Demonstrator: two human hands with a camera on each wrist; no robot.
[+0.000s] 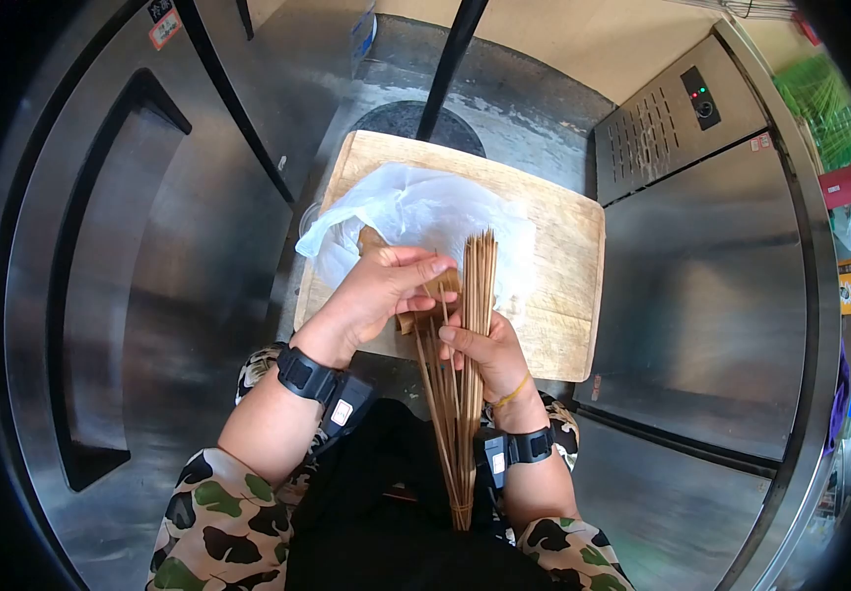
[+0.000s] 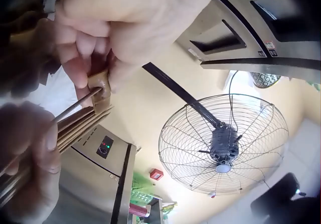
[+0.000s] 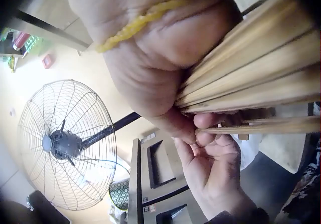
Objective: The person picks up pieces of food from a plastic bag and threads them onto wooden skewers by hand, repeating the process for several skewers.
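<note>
My right hand (image 1: 489, 355) grips a thick bundle of bamboo skewers (image 1: 479, 286), tips upward, bound near the lower end. One thin skewer (image 2: 75, 105) stands apart from the bundle, held at the right fingertips, its tip against a small flat brown piece of food (image 2: 99, 86). That piece is pinched between thumb and fingers of my left hand (image 1: 381, 291). More brown pieces (image 1: 371, 239) show at a white plastic bag (image 1: 406, 202), partly hidden behind the left hand. In the right wrist view the bundle hides part of both hands' fingers.
Beneath the bag lies a wooden board (image 1: 563, 266). Steel fridge doors stand at the left (image 1: 179, 246) and a steel cabinet (image 1: 701, 266) at the right. A black pole (image 1: 450, 69) rises behind the board, and a wire-cage fan (image 2: 223, 138) shows in both wrist views.
</note>
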